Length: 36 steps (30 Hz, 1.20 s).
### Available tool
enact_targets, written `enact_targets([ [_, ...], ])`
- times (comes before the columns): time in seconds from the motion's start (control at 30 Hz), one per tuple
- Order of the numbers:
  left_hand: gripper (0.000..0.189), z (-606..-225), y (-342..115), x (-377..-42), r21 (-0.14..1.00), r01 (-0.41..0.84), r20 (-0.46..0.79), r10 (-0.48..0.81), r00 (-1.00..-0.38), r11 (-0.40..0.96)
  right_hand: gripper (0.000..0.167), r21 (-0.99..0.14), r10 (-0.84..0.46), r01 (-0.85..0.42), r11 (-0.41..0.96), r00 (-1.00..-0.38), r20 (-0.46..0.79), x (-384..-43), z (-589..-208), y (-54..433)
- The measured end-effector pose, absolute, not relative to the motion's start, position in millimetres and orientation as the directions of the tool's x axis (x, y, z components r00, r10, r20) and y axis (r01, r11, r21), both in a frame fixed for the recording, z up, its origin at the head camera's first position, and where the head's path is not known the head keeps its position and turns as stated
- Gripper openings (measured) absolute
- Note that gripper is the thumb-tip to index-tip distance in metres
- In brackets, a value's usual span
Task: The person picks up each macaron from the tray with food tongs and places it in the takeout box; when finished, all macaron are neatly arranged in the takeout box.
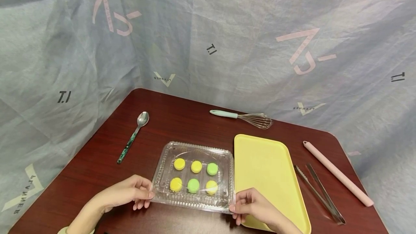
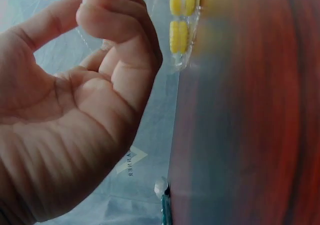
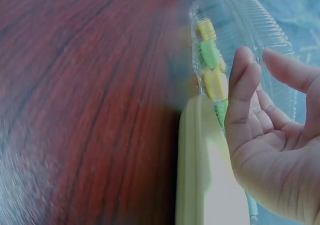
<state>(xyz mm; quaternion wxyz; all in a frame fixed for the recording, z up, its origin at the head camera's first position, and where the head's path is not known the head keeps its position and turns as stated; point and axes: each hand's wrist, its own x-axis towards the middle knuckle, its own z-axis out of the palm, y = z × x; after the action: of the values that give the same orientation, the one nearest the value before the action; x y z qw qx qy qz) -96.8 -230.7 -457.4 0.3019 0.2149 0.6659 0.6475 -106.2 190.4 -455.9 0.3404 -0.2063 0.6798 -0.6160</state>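
Note:
A clear plastic clamshell container (image 1: 165,161) stands in the middle of the table with several yellow and green macarons inside, set in two rows. My left hand (image 1: 131,192) pinches the front left corner of its lid between thumb and fingers. At the front right corner, my right hand (image 1: 255,207) pinches the lid the same way. In the right wrist view the ridged lid (image 3: 280,40) slants up above the row of macarons (image 3: 215,82). Close by the right hand lies a yellow tray (image 1: 261,172), which its fingers overlap in the head view.
To the left lies a spoon (image 1: 130,143) with a green patterned handle. A whisk (image 1: 242,116) with a pale handle lies along the back edge. Metal tongs (image 1: 320,194) and a pink rolling pin (image 1: 338,173) lie right of the tray. Grey cloth (image 1: 208,28) hangs behind the table.

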Motion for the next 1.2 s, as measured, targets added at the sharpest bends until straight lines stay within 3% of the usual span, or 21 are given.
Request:
enact_targets([
  [0.27,0.03,-458.2,-230.6,-93.9,0.993,-0.111,-0.112,0.678,-0.726,0.045,0.04,-0.959,-0.705,0.267,0.095,-0.662,-0.254,-105.6,-459.0,186.7],
  [0.57,0.035,-458.2,-226.6,-90.9,0.985,-0.167,-0.091,0.681,-0.727,-0.045,0.043,-0.953,-0.692,0.295,0.076,-0.673,-0.263,-104.1,-460.0,184.2],
  [1.2,0.031,-462.6,-220.7,-86.3,0.977,-0.211,-0.15,0.587,-0.796,-0.037,0.044,-0.955,-0.642,0.282,0.097,-0.715,-0.276,-101.9,-459.0,179.6],
])
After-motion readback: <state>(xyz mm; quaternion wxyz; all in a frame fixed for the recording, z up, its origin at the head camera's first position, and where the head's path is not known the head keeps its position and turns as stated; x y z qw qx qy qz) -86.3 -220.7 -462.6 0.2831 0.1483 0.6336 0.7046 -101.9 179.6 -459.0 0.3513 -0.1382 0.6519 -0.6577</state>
